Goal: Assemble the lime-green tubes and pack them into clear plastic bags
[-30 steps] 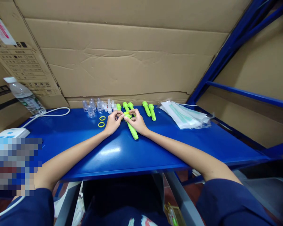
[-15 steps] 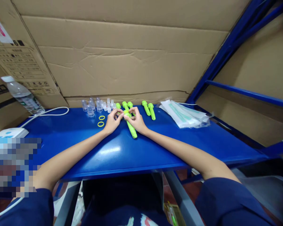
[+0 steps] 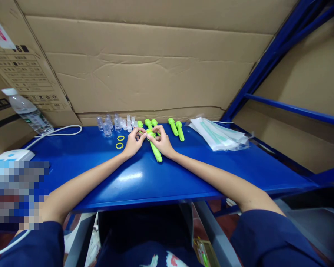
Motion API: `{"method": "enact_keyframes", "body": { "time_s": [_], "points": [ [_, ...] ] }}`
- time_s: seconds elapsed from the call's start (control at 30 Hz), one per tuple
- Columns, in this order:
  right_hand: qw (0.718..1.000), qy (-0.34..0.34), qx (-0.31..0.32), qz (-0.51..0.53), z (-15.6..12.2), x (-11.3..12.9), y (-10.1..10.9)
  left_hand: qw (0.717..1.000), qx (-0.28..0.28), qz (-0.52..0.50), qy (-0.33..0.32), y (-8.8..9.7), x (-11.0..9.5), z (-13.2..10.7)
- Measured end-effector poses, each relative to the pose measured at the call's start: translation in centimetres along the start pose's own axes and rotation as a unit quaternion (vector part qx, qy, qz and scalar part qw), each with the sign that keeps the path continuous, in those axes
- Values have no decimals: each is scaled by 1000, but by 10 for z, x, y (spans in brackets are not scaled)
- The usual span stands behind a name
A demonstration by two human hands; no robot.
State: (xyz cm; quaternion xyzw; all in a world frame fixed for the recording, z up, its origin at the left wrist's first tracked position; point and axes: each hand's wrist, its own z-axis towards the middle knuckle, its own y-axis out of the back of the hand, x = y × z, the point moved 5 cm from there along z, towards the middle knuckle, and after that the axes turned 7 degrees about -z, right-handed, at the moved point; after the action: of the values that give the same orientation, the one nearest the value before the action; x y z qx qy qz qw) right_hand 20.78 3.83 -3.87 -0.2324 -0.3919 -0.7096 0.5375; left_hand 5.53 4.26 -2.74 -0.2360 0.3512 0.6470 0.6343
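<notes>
My left hand point(image 3: 134, 141) and my right hand point(image 3: 162, 142) meet at the head of a lime-green plastic handle point(image 3: 156, 151), fingers pinched around it from both sides. A yellow band shows at the top of that head, between my fingertips; I cannot tell whether it is a separate ring. The handle's shaft slants down toward me over the blue table. Left of my left hand lie two yellow rings point(image 3: 119, 142). Other green handles point(image 3: 148, 122) stand partly hidden behind my hands, and two more green handles point(image 3: 176, 129) lie to the right.
Clear plastic domed caps point(image 3: 107, 129) and smaller whitish plastic pieces point(image 3: 129, 123) stand at the back left. Flat clear-plastic packages point(image 3: 218, 134) lie at the right. A water bottle point(image 3: 30, 113), a cable and a white power strip point(image 3: 13, 157) occupy the left of the blue table point(image 3: 167, 187).
The camera view has shifted slightly. Both hands stay at the handle's head with only tiny finger movement.
</notes>
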Motion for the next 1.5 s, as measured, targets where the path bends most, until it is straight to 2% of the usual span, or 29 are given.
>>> {"method": "enact_keyframes", "body": {
  "time_s": [0.37, 0.8, 0.87, 0.97, 1.03, 1.1, 1.23, 1.3, 1.5],
  "points": [
    [1000, 1, 7, -7, -2, 5, 2, 1000, 12, 3, 0, 0, -2, 1],
    [998, -39, -20, 39, 0, -11, 1, 999, 29, 28, -24, -4, -6, -2],
    [997, -40, -34, 49, 2, -13, 2, 997, 58, 50, -31, -8, -9, -4],
    [995, -42, -74, 58, 6, -19, 6, 983, 156, 71, -59, -22, -18, -10],
    [994, -46, -84, 55, 8, -21, 7, 976, 192, 75, -75, -27, -22, -13],
    [995, -48, -75, 53, 8, -22, 6, 979, 170, 80, -80, -26, -24, -12],
    [996, -43, -29, 67, 5, -14, 2, 995, 51, 68, -56, -13, -16, -6],
    [997, -40, -11, 67, 3, -10, 0, 998, 16, 50, -36, -8, -11, -4],
    [999, -7, -11, 38, 2, -3, 2, 999, 26, 27, -22, -7, -8, -3]
  ]
}}
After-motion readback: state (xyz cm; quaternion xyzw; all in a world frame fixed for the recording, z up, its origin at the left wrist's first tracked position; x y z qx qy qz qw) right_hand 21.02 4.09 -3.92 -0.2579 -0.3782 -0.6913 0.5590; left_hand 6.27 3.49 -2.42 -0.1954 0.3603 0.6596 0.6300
